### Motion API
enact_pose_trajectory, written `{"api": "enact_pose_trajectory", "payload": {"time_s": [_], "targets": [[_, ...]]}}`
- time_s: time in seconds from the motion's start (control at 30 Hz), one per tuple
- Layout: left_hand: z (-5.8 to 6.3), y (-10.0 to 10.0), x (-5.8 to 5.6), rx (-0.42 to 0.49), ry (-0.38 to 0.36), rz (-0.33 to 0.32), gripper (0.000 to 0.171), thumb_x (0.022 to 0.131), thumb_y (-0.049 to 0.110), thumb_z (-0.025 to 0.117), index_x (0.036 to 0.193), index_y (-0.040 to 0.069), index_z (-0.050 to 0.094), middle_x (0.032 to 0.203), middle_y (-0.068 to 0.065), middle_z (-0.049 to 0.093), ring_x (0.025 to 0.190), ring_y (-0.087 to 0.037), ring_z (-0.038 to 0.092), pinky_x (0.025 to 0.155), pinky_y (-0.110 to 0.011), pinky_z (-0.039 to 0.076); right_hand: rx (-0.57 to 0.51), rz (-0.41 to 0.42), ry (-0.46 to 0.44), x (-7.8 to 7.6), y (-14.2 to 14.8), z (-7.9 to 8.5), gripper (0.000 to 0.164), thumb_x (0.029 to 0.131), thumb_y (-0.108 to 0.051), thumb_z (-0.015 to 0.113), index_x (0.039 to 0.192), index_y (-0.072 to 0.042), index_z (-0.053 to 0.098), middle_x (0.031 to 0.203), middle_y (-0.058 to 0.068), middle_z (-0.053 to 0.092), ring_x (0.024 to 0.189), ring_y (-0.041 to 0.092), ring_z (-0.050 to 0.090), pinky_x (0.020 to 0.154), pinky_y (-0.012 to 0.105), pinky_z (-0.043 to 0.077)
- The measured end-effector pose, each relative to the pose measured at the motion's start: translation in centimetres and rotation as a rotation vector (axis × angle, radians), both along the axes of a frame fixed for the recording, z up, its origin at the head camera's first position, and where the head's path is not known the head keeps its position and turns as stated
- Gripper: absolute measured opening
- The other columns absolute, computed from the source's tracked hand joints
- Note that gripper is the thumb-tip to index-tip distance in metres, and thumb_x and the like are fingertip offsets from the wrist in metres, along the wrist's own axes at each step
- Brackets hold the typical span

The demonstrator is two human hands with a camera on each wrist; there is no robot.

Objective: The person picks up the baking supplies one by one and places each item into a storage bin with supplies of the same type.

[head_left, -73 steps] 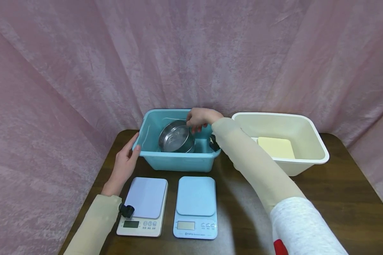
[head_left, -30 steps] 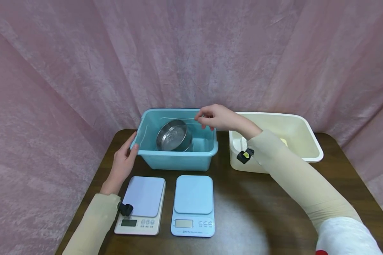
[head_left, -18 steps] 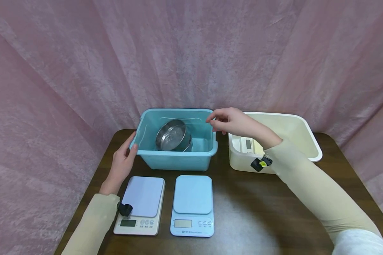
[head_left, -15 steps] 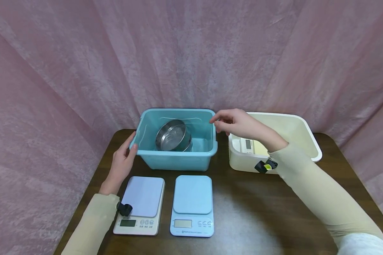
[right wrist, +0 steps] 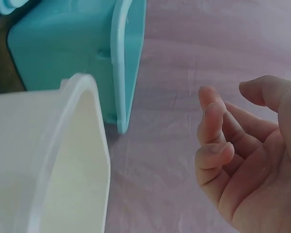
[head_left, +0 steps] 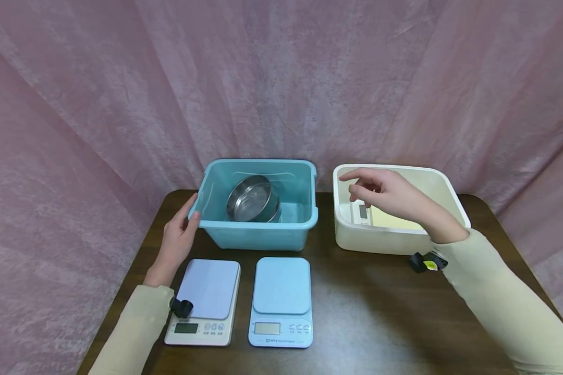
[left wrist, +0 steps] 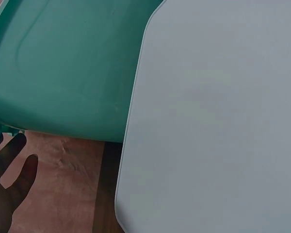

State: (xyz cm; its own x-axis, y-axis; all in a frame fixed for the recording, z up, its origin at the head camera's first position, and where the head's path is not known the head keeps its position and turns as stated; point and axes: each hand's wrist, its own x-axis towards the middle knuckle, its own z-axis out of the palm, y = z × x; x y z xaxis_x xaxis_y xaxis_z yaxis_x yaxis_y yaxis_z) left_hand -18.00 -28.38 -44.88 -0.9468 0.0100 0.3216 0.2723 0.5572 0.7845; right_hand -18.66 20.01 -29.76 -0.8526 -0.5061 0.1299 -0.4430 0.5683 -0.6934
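My left hand rests against the left end of the blue plastic basin, thumb and fingers spread at its rim. In the left wrist view those fingers are fairly straight beside the basin's corner. Inside the basin, a round stainless steel bowl leans at a tilt towards the left. My right hand hangs over the cream plastic bin, its fingers loosely bent with nothing in them. Under it in the bin lies a kitchen scale with a pale yellow plate.
Nearer me on the dark wooden table are a white kitchen scale with a lilac plate and a light blue kitchen scale, side by side. A pink curtain hangs behind the basins.
My right hand has come out of the blue basin, away from the steel bowl, and moved right to over the cream bin. The bowl stays in the basin. My left hand keeps its place.
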Motion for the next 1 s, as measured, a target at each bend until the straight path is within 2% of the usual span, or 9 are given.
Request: {"api": "enact_pose_trajectory", "payload": {"time_s": [0.13, 0.37, 0.57, 0.7, 1.0], "targets": [[0.1, 0.0, 0.0, 0.009, -0.001, -0.006, 0.053, 0.112, 0.032, 0.050, 0.163, 0.022, 0.039, 0.160, -0.014, 0.046, 0.141, -0.035, 0.047, 0.111, -0.060, 0.041, 0.011, -0.033, 0.020, 1.0, 1.5, -0.1, 0.032, 0.106, -0.017, 0.059, 0.138, -0.013, 0.065, 0.091, -0.001, 0.072, 0.077, 0.017, 0.063, 0.069, 0.028, 0.052], [0.0, 0.0, 0.1, 0.014, -0.002, -0.009, 0.053, 0.112, 0.031, 0.050, 0.163, 0.022, 0.038, 0.160, -0.013, 0.046, 0.142, -0.035, 0.046, 0.111, -0.061, 0.040, 0.012, -0.083, 0.067, 2.5, 4.4, -0.7, 0.032, 0.106, -0.013, 0.060, 0.138, -0.013, 0.065, 0.090, -0.002, 0.071, 0.070, 0.016, 0.062, 0.065, 0.026, 0.050], [-0.1, 0.1, -0.1, 0.013, 0.009, -0.014, 0.053, 0.112, 0.029, 0.051, 0.163, 0.020, 0.038, 0.160, -0.013, 0.046, 0.141, -0.036, 0.048, 0.110, -0.061, 0.041, 0.028, -0.145, 0.038, 3.7, 7.1, -1.5, 0.032, 0.107, -0.017, 0.059, 0.139, -0.015, 0.064, 0.094, 0.001, 0.072, 0.073, 0.019, 0.063, 0.064, 0.027, 0.048], [-0.2, 0.1, -0.1, 0.015, 0.013, -0.016, 0.053, 0.111, 0.027, 0.052, 0.163, 0.020, 0.039, 0.159, -0.013, 0.047, 0.141, -0.035, 0.048, 0.110, -0.061, 0.041, 0.039, -0.218, 0.014, 4.4, 8.9, -2.3, 0.030, 0.108, -0.020, 0.059, 0.137, -0.019, 0.065, 0.093, -0.002, 0.073, 0.074, 0.017, 0.062, 0.066, 0.025, 0.047], [0.1, 0.0, 0.0, 0.019, 0.005, -0.019, 0.053, 0.111, 0.028, 0.052, 0.163, 0.024, 0.038, 0.160, -0.011, 0.046, 0.142, -0.034, 0.047, 0.110, -0.062, 0.040, 0.040, -0.294, 0.067, 5.3, 13.7, -4.5, 0.030, 0.108, -0.015, 0.057, 0.137, -0.011, 0.063, 0.088, -0.008, 0.073, 0.071, 0.014, 0.060, 0.064, 0.021, 0.045]]}}
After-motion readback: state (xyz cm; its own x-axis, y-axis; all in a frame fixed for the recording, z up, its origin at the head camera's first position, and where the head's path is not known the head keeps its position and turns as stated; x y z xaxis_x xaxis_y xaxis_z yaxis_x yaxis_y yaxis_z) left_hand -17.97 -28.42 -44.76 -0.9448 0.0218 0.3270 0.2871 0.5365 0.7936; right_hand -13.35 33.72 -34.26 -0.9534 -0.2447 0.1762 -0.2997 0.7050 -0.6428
